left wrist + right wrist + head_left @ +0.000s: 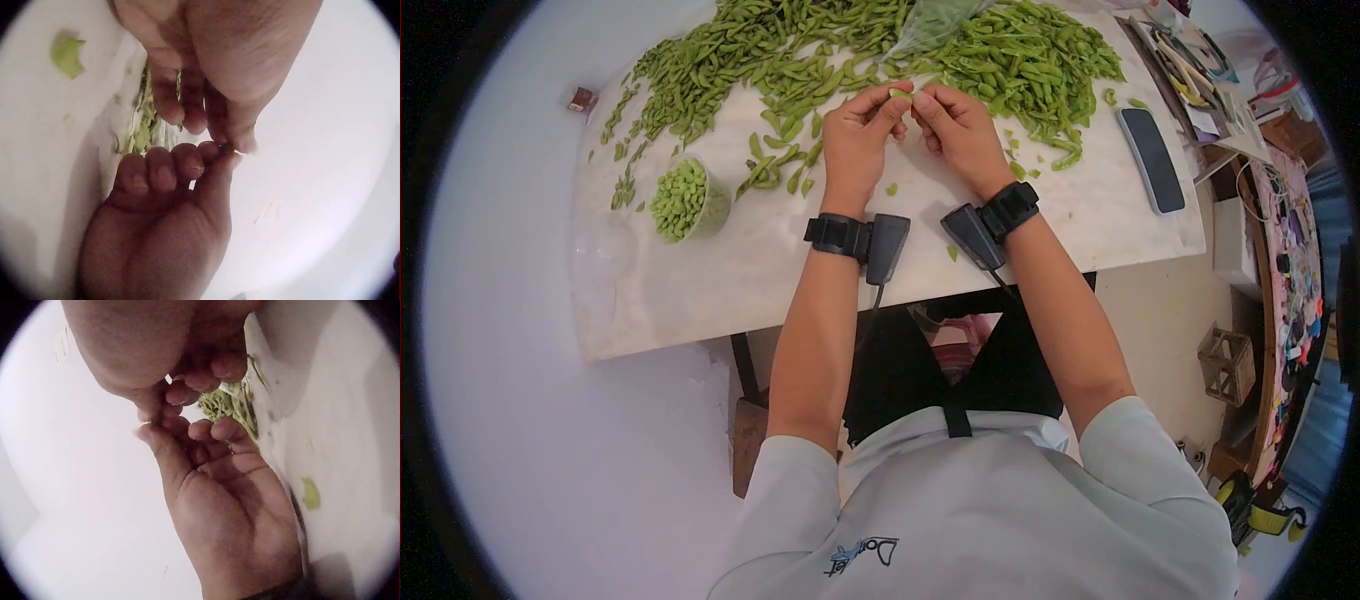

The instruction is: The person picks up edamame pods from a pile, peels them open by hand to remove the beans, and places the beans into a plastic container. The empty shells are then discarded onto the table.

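Note:
Both hands meet over the table in the head view, with a small green soybean pod [899, 93] at their fingertips. My left hand [858, 135] pinches it between thumb and forefinger. My right hand [966, 132] pinches its other side, the two thumbs close together. In the left wrist view the left hand [165, 231] is below, its other fingers curled. The right hand [234, 512] is below in the right wrist view. Fingers mostly hide the pod in both wrist views. Behind the hands lies a large heap of whole pods [745, 60].
On the left stands a clear cup [719, 210] filled with shelled green beans. A brighter green pile of pods [1040, 65] lies at the back right beside a plastic bag [935, 25]. A phone [1151, 160] rests near the table's right edge. Pod scraps [891, 189] dot the tabletop.

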`<move>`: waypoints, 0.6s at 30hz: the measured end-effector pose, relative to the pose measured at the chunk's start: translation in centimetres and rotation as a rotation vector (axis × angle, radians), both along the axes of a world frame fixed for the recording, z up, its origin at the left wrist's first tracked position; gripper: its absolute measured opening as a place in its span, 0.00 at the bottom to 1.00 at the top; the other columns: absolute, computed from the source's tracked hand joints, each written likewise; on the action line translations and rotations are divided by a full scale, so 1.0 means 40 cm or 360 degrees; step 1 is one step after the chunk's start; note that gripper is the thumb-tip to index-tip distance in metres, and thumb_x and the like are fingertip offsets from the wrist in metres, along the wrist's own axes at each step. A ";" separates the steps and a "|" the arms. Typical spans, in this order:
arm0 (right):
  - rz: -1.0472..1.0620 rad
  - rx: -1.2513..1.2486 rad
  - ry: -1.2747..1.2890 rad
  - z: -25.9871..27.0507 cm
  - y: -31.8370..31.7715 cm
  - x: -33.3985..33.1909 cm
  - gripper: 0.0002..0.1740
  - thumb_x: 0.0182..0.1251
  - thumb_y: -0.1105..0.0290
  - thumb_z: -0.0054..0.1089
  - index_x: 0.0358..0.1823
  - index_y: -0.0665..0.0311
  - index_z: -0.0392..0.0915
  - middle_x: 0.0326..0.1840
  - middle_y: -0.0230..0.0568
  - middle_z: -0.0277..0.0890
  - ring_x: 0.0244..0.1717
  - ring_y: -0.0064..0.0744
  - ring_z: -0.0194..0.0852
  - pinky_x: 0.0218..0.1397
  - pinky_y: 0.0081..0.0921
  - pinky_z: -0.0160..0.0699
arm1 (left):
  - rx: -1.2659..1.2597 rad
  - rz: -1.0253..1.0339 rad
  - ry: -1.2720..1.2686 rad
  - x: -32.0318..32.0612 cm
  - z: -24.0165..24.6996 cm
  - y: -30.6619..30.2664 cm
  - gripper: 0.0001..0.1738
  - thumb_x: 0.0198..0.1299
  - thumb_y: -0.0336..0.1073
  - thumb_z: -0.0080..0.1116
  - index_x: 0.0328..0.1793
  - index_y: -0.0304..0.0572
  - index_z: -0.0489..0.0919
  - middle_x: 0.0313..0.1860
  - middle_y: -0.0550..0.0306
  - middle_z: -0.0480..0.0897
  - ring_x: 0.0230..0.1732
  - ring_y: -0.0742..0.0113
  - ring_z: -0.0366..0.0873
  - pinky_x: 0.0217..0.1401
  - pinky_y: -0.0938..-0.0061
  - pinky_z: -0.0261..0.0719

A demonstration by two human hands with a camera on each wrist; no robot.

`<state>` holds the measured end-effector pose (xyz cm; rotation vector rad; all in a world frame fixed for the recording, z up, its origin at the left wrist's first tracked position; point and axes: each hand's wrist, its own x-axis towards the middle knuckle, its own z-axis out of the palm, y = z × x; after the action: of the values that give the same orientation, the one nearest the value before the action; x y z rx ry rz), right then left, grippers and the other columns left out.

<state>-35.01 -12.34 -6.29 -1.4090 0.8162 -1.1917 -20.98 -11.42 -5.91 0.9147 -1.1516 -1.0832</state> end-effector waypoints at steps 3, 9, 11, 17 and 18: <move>-0.0099 -0.0145 0.0087 -0.003 0.001 0.003 0.17 0.72 0.58 0.49 0.32 0.65 0.74 0.18 0.24 0.63 0.21 0.15 0.58 0.24 0.17 0.58 | -0.0005 0.0036 -0.0051 -0.001 0.000 0.001 0.12 0.59 0.32 0.62 0.46 0.32 0.82 0.27 0.61 0.80 0.25 0.78 0.71 0.30 0.83 0.70; -0.0024 -0.0074 0.0147 -0.015 -0.006 0.004 0.19 0.72 0.57 0.47 0.31 0.65 0.73 0.19 0.25 0.65 0.22 0.16 0.57 0.26 0.18 0.58 | 0.0087 -0.0025 -0.0025 0.007 -0.006 -0.002 0.15 0.62 0.35 0.60 0.49 0.30 0.81 0.29 0.60 0.80 0.27 0.76 0.72 0.33 0.82 0.71; 0.0046 -0.0077 0.0101 -0.007 0.001 0.005 0.20 0.73 0.56 0.46 0.30 0.66 0.73 0.20 0.26 0.66 0.23 0.16 0.57 0.27 0.18 0.58 | 0.0153 -0.0069 0.0030 0.012 -0.012 -0.009 0.16 0.61 0.35 0.60 0.50 0.30 0.80 0.31 0.59 0.81 0.28 0.75 0.73 0.33 0.82 0.72; 0.0143 -0.0058 0.0097 0.001 0.008 0.005 0.23 0.74 0.55 0.43 0.31 0.68 0.74 0.23 0.28 0.70 0.25 0.17 0.61 0.30 0.17 0.62 | 0.0245 -0.0303 0.0312 0.021 -0.019 -0.012 0.17 0.62 0.37 0.59 0.49 0.30 0.80 0.35 0.58 0.81 0.30 0.74 0.72 0.33 0.81 0.70; 0.0149 -0.0049 0.0113 0.002 0.009 0.006 0.24 0.74 0.55 0.42 0.31 0.68 0.74 0.24 0.29 0.71 0.25 0.18 0.61 0.30 0.17 0.63 | 0.0256 -0.0307 0.0315 0.020 -0.015 -0.010 0.17 0.63 0.38 0.58 0.50 0.30 0.80 0.35 0.58 0.81 0.29 0.74 0.71 0.33 0.81 0.70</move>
<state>-34.76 -11.97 -6.22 -1.5060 0.7751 -1.0921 -20.18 -11.81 -6.53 0.8102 -1.0137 -1.4075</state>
